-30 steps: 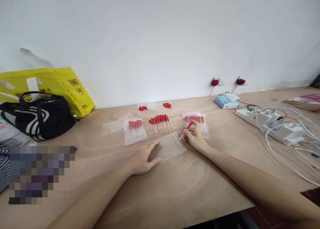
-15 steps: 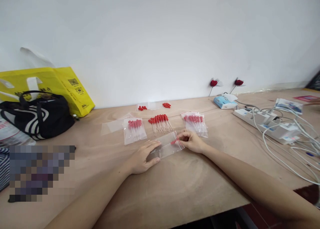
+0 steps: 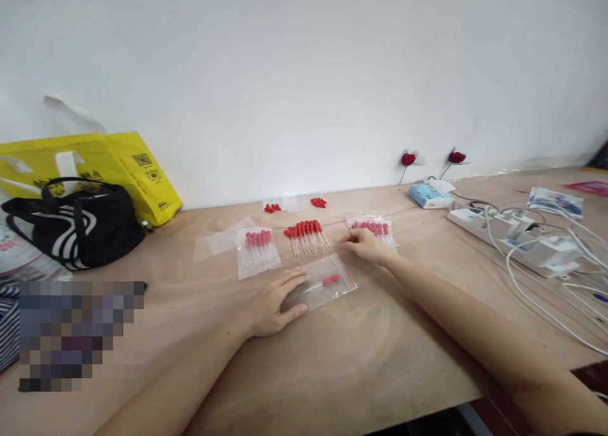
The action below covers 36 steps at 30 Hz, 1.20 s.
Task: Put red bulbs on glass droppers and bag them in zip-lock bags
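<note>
A clear zip bag lies flat on the wooden table, with one red-topped dropper inside. My left hand rests on the bag's left end, fingers spread. Just beyond the bag, my right hand hovers with its fingertips drawn together; whether anything is between them is too small to tell. Left of it is a row of several loose red-topped droppers. Filled bags lie on both sides: one at the left, and one at the right partly behind my right hand.
Small red pieces lie near the wall. Left stand a yellow bag and a black bag. Right are a tissue pack, a power strip with white cables, printed cards, and two red flowers by the wall.
My right hand has let go of the zip bag's opening and moved up toward the loose droppers. The red-topped dropper now lies inside the bag. My left hand stays on it.
</note>
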{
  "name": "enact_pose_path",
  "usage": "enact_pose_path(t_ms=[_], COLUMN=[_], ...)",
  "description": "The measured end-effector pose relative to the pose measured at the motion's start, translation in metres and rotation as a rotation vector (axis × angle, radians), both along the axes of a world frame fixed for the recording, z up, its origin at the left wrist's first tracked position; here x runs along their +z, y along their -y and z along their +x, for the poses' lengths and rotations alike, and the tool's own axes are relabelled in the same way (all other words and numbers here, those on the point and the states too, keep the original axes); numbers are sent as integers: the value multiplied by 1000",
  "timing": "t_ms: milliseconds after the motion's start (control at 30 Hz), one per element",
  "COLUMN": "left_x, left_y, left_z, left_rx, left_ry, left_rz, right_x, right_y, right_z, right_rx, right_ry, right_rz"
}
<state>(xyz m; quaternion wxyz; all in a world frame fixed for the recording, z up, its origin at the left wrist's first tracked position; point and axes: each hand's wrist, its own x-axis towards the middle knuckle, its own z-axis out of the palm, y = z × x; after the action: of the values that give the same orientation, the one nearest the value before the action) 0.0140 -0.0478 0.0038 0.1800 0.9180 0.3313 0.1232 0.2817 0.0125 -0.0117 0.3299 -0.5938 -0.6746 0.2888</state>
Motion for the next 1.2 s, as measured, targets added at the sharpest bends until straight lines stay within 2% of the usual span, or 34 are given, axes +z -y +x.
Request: enact_pose_path(t_ms=[33, 100, 233, 333, 500, 667, 733, 833, 933, 1067, 1200], left_x=[0, -1, -1, 0, 0, -3, -4, -4, -3, 0, 1], left_y=[0, 0, 0, 0, 0, -1, -1, -1, -1, 0, 2], left_z=[0, -1, -2, -2, -3, -5, -5, -5, -4, -3, -2], left_rx=[2, -4, -41, -49, -46, -53, -53, -45, -37, -31, -2], left_ry=[8, 32, 66, 73, 76, 63, 57, 47, 33, 27, 1], left_rz=[5, 27, 40, 21, -7, -26, -23, -9, -6, -2, -14], right_x=[1, 2, 3, 4, 10, 24, 26, 19, 5, -10, -16], right_y=[-9, -27, -55, -66, -63, -41, -28, -5, 15, 31, 35], right_z=[-5, -16, -39, -49, -49, -22, -9, 6, 11, 5, -8], right_rx=[-90, -179, -247, -247, -203, -186, -199, -221, -253, -279, -258], right_ry=[57, 131, 225, 292, 364, 384, 311, -30, -335, -501, -613], right_rz=[7, 10, -7, -35, -59, -23, 24, 107, 137, 130, 91])
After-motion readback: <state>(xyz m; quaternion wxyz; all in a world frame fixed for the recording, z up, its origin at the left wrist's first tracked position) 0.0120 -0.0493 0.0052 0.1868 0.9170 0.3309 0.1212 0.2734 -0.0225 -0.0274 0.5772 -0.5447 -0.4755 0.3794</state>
